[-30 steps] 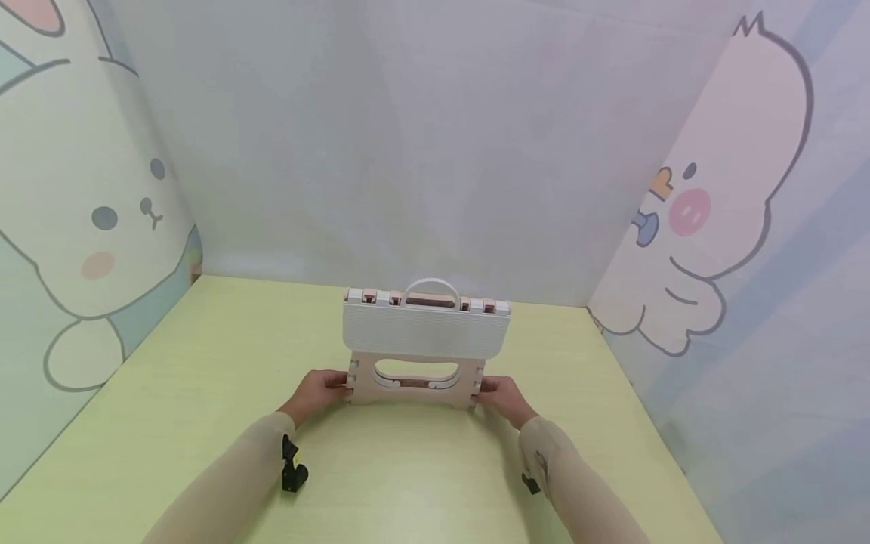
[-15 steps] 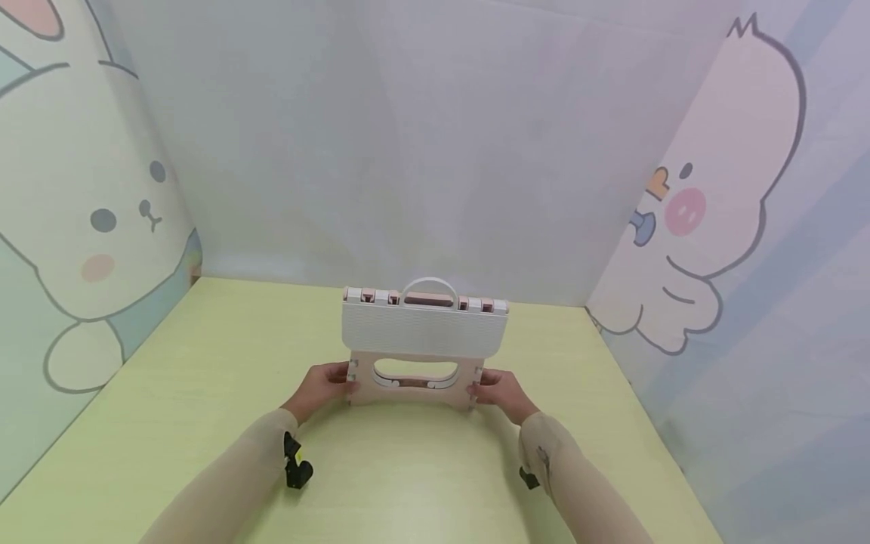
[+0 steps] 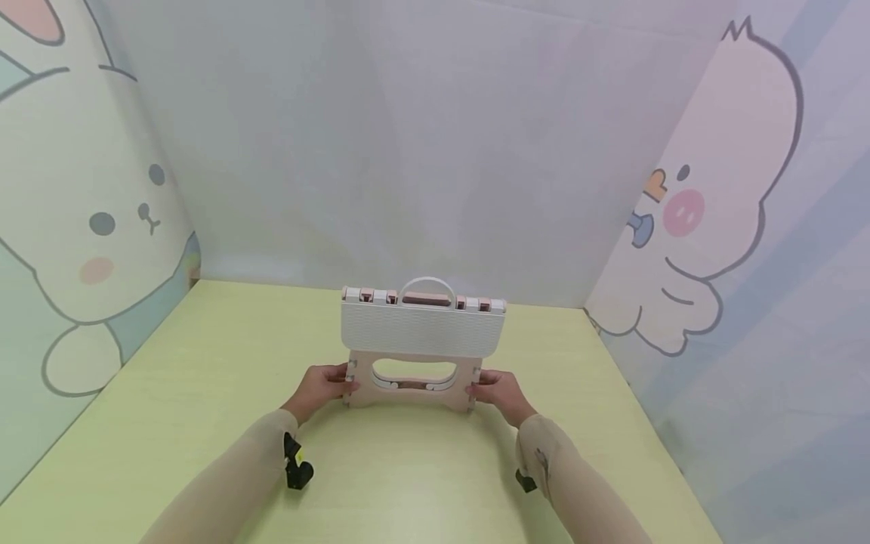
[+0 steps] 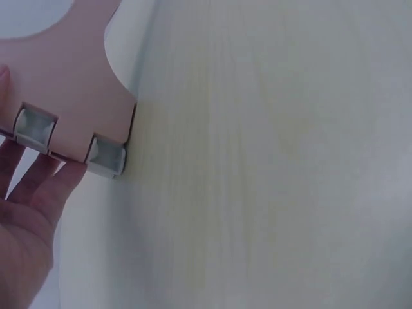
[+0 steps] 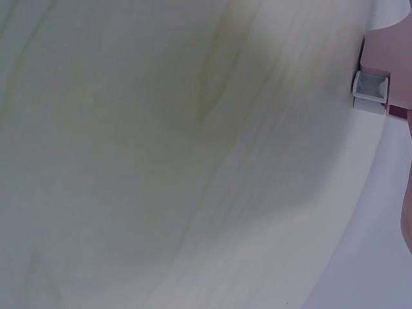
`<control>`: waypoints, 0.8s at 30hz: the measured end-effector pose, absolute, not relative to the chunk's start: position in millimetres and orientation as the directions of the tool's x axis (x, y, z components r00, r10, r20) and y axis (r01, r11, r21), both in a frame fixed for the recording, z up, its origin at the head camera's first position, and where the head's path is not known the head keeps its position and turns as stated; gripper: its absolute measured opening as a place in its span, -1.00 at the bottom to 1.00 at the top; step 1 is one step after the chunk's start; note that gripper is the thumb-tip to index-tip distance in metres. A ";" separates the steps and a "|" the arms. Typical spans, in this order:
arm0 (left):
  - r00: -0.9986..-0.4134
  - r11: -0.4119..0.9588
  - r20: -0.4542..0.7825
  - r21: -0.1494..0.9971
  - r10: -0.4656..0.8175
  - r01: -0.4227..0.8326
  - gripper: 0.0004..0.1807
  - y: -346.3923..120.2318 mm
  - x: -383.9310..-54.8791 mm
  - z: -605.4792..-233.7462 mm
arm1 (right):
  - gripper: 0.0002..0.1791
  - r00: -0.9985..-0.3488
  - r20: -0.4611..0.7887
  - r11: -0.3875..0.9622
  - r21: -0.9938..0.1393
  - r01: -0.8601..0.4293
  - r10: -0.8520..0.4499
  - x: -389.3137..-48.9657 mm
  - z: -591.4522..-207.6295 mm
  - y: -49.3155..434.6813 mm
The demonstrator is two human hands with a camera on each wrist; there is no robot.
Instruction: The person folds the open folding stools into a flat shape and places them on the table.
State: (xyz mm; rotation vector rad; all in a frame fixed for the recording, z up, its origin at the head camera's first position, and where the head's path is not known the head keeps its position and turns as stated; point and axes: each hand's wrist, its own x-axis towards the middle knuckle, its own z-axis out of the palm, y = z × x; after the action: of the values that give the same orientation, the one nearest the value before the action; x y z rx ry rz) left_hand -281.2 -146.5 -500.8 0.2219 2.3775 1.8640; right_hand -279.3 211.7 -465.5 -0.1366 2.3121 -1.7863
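Note:
A folded pink and white folding stool stands on its edge on the table in the head view, its white handle loop on top. At its left edge my left hand holds the pink lower part, thumb on the near face. In the left wrist view, fingers lie along the hinged side beside the grey-white hinge pieces. My right hand grips the opposite edge in the same way. The right wrist view catches only a corner of the stool and a sliver of that hand.
The pale yellow table reaches back to a light fabric wall. Side walls carry a printed rabbit at left and a printed chick at right. Black wrist devices sit near both sleeves.
Both thumbs have moved from the stool's side edges a little inward onto its near face. The stool stays in almost the same place, and the view has shifted slightly.

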 end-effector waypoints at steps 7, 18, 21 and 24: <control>-0.981 0.209 0.024 0.976 0.194 0.065 -0.47 -147.5 -280.0 -498.6 | -0.63 -0.974 -0.103 0.238 -0.970 0.054 -0.202 -270.2 -451.8 205.6; -0.980 0.211 0.028 0.975 0.199 0.071 -0.50 -146.7 -277.3 -496.4 | -0.66 -0.974 -0.109 0.242 -0.969 0.059 -0.201 -270.5 -451.1 206.5; -0.983 0.219 0.023 0.974 0.181 0.063 -0.49 -145.9 -275.9 -495.3 | -0.67 -0.974 -0.120 0.241 -0.968 0.072 -0.191 -276.8 -460.0 208.9; -0.989 0.238 0.024 0.969 0.148 0.060 -0.47 -144.8 -275.0 -494.6 | -0.67 -0.977 -0.125 0.233 -0.969 0.082 -0.175 -284.8 -471.7 211.9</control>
State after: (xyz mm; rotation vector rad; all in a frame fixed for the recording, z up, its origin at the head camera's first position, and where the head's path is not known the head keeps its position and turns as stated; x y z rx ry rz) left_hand -275.0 -144.8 -494.6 0.2023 2.4146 1.8849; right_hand -284.8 211.9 -471.7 -0.0873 2.2959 -1.8240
